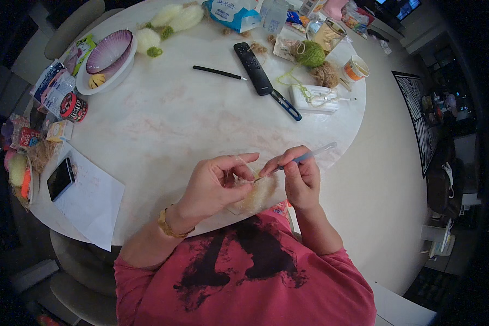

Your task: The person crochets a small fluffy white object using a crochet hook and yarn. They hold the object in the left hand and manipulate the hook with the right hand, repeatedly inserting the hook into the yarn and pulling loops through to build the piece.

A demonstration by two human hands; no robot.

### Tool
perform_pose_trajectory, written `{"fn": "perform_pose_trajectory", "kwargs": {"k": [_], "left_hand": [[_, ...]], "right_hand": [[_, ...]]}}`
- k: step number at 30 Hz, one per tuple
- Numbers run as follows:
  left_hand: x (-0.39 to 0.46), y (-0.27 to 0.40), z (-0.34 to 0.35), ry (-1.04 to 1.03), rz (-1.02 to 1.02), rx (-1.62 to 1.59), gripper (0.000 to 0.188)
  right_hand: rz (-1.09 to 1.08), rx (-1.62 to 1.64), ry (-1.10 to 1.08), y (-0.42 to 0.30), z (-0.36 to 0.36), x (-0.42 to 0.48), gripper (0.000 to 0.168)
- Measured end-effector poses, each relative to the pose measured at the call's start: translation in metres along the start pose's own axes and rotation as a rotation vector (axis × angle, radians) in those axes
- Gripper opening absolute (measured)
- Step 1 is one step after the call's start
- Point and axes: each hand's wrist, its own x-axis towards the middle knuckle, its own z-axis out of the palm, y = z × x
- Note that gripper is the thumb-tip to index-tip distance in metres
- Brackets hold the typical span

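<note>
A fuzzy cream crocheted piece (260, 196) hangs at the near edge of the table, just in front of my shirt. My left hand (214, 183) pinches its upper edge between thumb and fingers, and a pale strand of yarn runs over the raised index finger. In my right hand (303, 179) is a crochet hook with a blue-grey, clear-ended handle (307, 156), held like a pen. The hook's metal tip meets the piece right beside my left fingertips. Whether a loop sits on the tip is too small to tell.
Across the round marble-look table (159, 122) lie a black pen (218, 72), a remote control (253, 69), thread snips (286, 105) and a white case (313, 100). Green yarn (313, 53) and a paper cup (355, 68) stand at right. At left are a phone (61, 179) on paper (95, 199) and bowls (108, 86).
</note>
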Motion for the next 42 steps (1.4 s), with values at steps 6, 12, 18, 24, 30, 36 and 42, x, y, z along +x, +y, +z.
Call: {"fn": "perform_pose_trajectory", "kwargs": {"k": [6,12,18,24,30,36,42], "left_hand": [[-0.001,0.005,0.002,0.022,-0.044,-0.044,0.044],[0.002,0.003,-0.001,0.038,-0.046,-0.040,0.043],[0.003,0.000,-0.001,0.033,-0.053,-0.065,0.042],[0.000,-0.001,0.003,-0.028,-0.159,-0.360,0.044],[-0.002,0.000,-0.001,-0.168,-0.253,-0.519,0.049],[-0.002,0.006,-0.001,-0.011,-0.167,-0.310,0.057],[0.000,-0.002,0.004,-0.006,-0.090,-0.383,0.057]], "right_hand": [[-0.144,-0.208,-0.073,-0.005,0.000,-0.004,0.006],[-0.458,-0.669,-0.187,-0.006,-0.004,-0.001,0.013],[-0.639,-0.948,-0.272,-0.008,-0.002,-0.001,0.027],[-0.977,-1.166,-0.197,-0.001,0.010,0.001,0.024],[-0.902,-1.048,-0.246,-0.010,0.010,0.003,0.017],[-0.241,-0.123,0.070,-0.005,0.012,-0.008,0.015],[-0.306,-0.437,0.070,0.008,0.012,-0.005,0.015]]}}
